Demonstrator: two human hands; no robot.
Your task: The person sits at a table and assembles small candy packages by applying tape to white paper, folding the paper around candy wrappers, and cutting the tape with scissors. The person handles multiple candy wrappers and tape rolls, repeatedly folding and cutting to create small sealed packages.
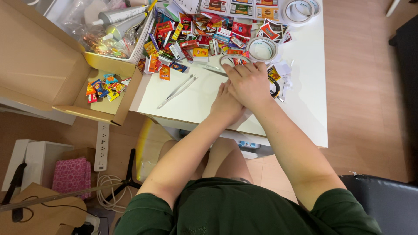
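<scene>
Both hands rest together on the white table (305, 95) near its front edge. My right hand (249, 82) lies palm down, partly over my left hand (225, 105), fingers reaching toward a roll of clear tape (230, 58). Whether either hand holds anything is hidden. Metal tweezers (177, 90) lie on the table left of my hands. A pile of tiny colourful paper packets (196, 37) covers the far part of the table. Black-handled scissors (276, 88) peek out right of my right hand.
More tape rolls (262, 48) (298, 10) sit at the back. An open cardboard box (104, 93) with several small packets stands left of the table, beside a white basket (139, 43) with glue tubes. A power strip (102, 146), cables and a guitar lie on the floor.
</scene>
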